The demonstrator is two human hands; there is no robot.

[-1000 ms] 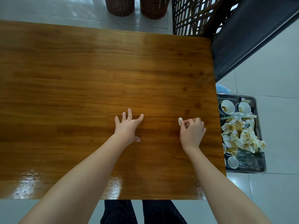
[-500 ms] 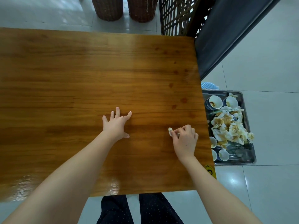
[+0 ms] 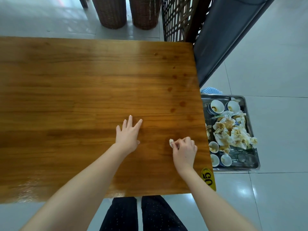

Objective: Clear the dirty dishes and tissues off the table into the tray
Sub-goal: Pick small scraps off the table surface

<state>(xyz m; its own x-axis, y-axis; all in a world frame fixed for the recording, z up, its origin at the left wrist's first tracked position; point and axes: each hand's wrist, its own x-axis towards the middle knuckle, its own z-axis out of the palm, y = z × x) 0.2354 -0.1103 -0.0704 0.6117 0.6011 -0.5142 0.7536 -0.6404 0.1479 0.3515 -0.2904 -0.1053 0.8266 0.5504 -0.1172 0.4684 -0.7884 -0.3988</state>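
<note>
**Right hand pinching a tissue scrap by the table's right edge**

The right hand (image 3: 184, 151) had its fingers curled, gripping a small crumpled tissue scrap (image 3: 171, 142) at the fingertips, low over the wooden table (image 3: 83, 97). The left hand (image 3: 128, 135) lay released, flat on the wood with its fingers spread. The tray (image 3: 238, 169) sat on the floor just right of the table, holding stained bowls (image 3: 216, 106) and a heap of used tissues (image 3: 231, 132). The step would probably go best by carrying the scrap right, past the edge, and lowering the hand over the heap before letting go, since so light a piece could drift. The tray's left side was hidden under the tabletop. How much tissue sat inside the fist could not be told, and the clear items in the tray's near right corner were hard to make out.
</note>
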